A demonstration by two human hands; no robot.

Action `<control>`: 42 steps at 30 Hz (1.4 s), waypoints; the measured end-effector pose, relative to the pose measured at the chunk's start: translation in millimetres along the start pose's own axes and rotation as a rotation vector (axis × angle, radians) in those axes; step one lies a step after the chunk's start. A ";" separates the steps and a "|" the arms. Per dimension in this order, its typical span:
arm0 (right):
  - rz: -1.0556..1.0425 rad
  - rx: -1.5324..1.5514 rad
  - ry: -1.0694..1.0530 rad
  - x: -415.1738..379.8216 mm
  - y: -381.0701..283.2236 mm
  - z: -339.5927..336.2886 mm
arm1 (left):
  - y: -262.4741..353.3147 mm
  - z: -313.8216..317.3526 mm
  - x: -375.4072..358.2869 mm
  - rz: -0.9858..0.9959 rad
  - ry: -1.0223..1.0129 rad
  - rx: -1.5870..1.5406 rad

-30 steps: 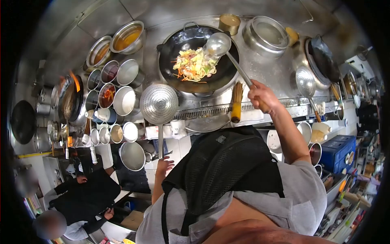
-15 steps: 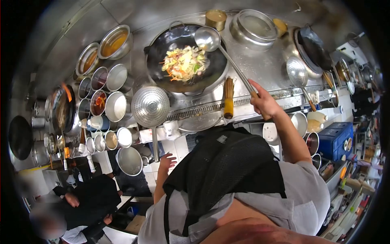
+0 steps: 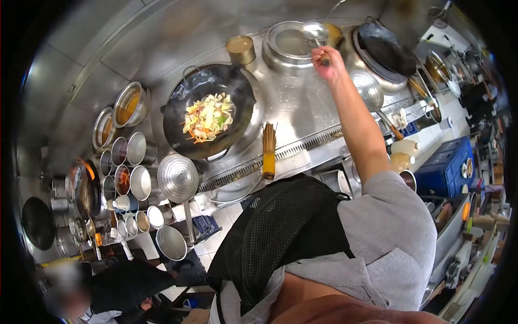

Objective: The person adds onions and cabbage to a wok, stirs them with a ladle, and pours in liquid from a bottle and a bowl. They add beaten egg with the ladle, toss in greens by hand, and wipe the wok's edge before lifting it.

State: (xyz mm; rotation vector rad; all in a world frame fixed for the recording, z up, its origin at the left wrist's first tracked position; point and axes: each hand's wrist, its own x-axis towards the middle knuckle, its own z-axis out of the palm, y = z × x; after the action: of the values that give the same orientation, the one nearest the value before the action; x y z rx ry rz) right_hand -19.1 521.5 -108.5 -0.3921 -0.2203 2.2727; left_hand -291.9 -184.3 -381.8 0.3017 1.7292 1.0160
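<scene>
My right hand is closed around the handle of a ladle, arm stretched far forward. The ladle's bowl is over the right rim of a round metal pot of cloudy liquid, beside a small brass-coloured container. To the left, shredded vegetables, pale with orange and green bits, lie in a black wok. A bamboo wok brush rests at the front of the steel stove top. A perforated strainer is left of it. My left hand is out of view.
Metal bowls of amber liquid and several metal canisters stand on the left. Another wok and a second strainer are at the right. A blue crate stands behind right. A co-worker in black is at the lower left.
My right hand has carried the ladle away from the wok, forward and right to the metal pot. My left hand has left the view. The view has turned, shifting the wok left and down.
</scene>
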 end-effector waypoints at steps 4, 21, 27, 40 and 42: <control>-0.131 0.023 -0.014 9.7 -29.7 -23.3 | -8.0 18.7 -14.0 -0.043 0.091 0.096; -0.015 0.094 -0.069 3.5 -60.3 -26.1 | -26.8 43.0 -36.6 -0.129 0.223 0.179; -0.041 0.010 0.010 5.8 -61.2 -14.4 | -67.6 43.4 -30.2 0.078 0.209 0.477; -0.021 0.055 -0.024 9.6 -70.0 -13.0 | 31.0 105.9 -64.0 -0.220 0.329 0.309; -0.054 0.025 -0.002 9.1 -70.7 -12.4 | 34.6 105.3 -62.2 -0.255 0.350 0.299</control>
State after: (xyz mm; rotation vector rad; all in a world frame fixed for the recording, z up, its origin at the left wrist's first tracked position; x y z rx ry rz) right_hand 28.5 575.6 -102.2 -0.3666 -0.2009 2.2203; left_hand -183.7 -151.9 -323.3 0.0885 2.1786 0.6496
